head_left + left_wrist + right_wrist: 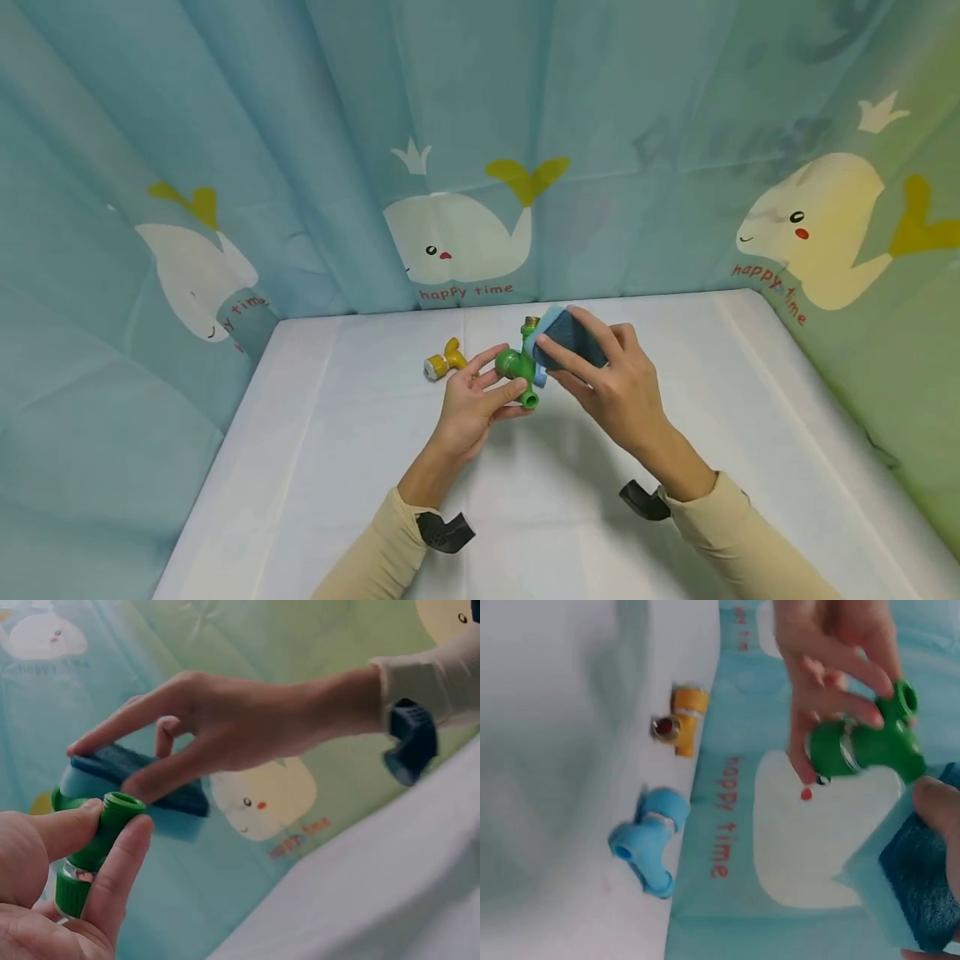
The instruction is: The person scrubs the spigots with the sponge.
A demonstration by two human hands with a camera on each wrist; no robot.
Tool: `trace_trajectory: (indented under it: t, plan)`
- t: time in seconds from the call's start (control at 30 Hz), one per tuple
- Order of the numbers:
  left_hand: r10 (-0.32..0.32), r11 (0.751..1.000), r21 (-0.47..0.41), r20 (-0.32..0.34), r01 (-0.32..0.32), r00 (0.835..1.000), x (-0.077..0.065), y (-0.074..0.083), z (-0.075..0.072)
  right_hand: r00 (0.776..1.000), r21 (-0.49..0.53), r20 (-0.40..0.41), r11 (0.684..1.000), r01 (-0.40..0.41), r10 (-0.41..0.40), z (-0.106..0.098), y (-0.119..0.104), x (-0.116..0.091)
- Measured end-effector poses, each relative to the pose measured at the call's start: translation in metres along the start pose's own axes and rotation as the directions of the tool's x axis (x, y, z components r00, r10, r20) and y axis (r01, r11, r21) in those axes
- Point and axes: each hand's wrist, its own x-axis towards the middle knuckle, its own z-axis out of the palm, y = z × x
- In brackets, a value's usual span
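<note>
In the head view my left hand (468,412) pinches a green plastic tap (528,367) above the white table, thumb on one side and fingers on the other. My right hand (626,379) grips a sponge (573,342) with a light blue foam side and a dark blue scouring side. The foam lies right at the upper body of the tap. From the left wrist, the tap's open spout (125,801) shows between thumb and finger, with the sponge (142,776) behind it. The right wrist view shows the tap's round green knob (829,748) near my left fingers.
A yellow tap (450,358) lies on the white table (360,467) beyond my left hand. A light blue tap (654,836) lies near it, mostly hidden behind the green one in the head view. A blue-green curtain (337,167) with whale prints hangs behind the table.
</note>
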Motion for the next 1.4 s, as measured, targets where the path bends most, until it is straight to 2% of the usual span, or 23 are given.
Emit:
trace_trajectory:
  t: [0.1,0.2,0.27,0.37,0.57,0.67,0.77,0.87,0.93,1.03,1.13,1.2,1.23,1.27,1.33,1.4]
  plan:
    - [-0.006,1.000,-0.003,-0.032,0.006,0.999,0.000,0.000,0.000,0.999,-0.013,0.005,0.999,0.053,-0.053,0.001,0.000,0.004]
    - [0.000,1.000,0.009,-0.051,0.000,0.999,0.000,-0.001,-0.002,0.988,-0.045,0.060,0.988,0.147,-0.144,0.001,0.000,0.007]
    - [0.011,1.000,0.024,-0.056,-0.010,0.998,0.000,-0.001,-0.003,0.985,-0.081,0.094,0.985,0.153,-0.145,0.001,0.003,0.010]
    - [0.022,0.999,0.037,-0.061,-0.020,0.998,0.001,-0.002,-0.005,0.990,-0.109,0.084,0.987,0.122,-0.113,-0.001,0.007,0.015]
    - [0.026,0.999,0.035,-0.030,-0.025,0.999,0.003,-0.001,-0.008,0.972,-0.044,0.123,0.978,0.206,-0.200,-0.004,0.007,0.021]
    - [0.015,1.000,0.027,-0.020,-0.015,1.000,0.003,0.000,-0.010,0.984,-0.035,0.141,0.993,0.112,-0.106,-0.008,0.013,0.026]
    - [0.011,1.000,0.027,-0.016,-0.011,1.000,0.002,0.000,-0.011,0.994,0.073,0.107,0.997,-0.021,0.013,-0.011,0.018,0.030]
    - [0.029,0.999,0.030,0.026,-0.030,0.999,0.002,-0.002,-0.014,0.993,0.250,0.108,0.965,-0.081,0.055,-0.013,0.019,0.033]
    - [0.040,0.999,0.031,0.059,-0.041,0.997,0.002,-0.002,-0.015,0.985,0.331,0.152,0.936,-0.122,0.075,-0.015,0.023,0.034]
    - [0.044,0.998,0.050,0.097,-0.049,0.994,0.002,-0.001,-0.017,0.959,0.342,0.251,0.915,-0.214,0.130,-0.021,0.032,0.037]
    - [0.043,0.994,0.097,0.138,-0.057,0.989,0.001,0.000,-0.019,0.917,0.362,0.356,0.879,-0.311,0.177,-0.035,0.039,0.041]
    - [0.050,0.989,0.125,0.180,-0.074,0.982,0.000,0.001,-0.020,0.886,0.384,0.441,0.863,-0.328,0.141,-0.044,0.041,0.046]
    - [0.056,0.987,0.135,0.201,-0.084,0.978,0.000,0.001,-0.020,0.864,0.397,0.490,0.853,-0.339,0.115,-0.049,0.042,0.050]
    - [0.061,0.986,0.137,0.221,-0.093,0.973,-0.001,0.001,-0.020,0.841,0.397,0.534,0.853,-0.340,0.087,-0.052,0.043,0.053]
    - [0.065,0.986,0.135,0.246,-0.101,0.967,-0.001,0.001,-0.021,0.803,0.361,0.594,0.876,-0.320,0.049,-0.058,0.045,0.059]
    - [0.063,0.985,0.140,0.258,-0.102,0.964,-0.001,0.001,-0.021,0.782,0.322,0.622,0.896,-0.305,0.043,-0.063,0.046,0.064]
